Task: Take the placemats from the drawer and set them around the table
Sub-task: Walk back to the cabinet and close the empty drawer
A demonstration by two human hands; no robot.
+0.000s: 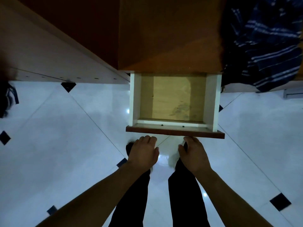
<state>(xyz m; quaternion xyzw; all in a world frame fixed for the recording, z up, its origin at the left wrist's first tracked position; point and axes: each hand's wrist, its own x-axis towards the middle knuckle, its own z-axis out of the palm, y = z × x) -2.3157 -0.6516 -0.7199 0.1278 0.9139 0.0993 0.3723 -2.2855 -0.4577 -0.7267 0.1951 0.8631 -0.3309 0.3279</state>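
White floor tiles are gleaming below as I am hovering both hands before the open drawer (pixel 174 102). Left hand (pixel 143 152) and right hand (pixel 194 155) are hanging empty, fingers loosely curled, just short of its front. A pale placemat (pixel 172 97) seems to be lying flat inside, straight ahead, roughly equally near both hands.

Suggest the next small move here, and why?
Probably reach the right hand over the dark wooden drawer front to pinch the pale rectangular placemat lying flat in the open white-walled drawer. Both hands hang empty just short of the front, left hand too.

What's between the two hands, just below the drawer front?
Only bare white floor tile, seen in the head view, separates the left hand from the right hand.
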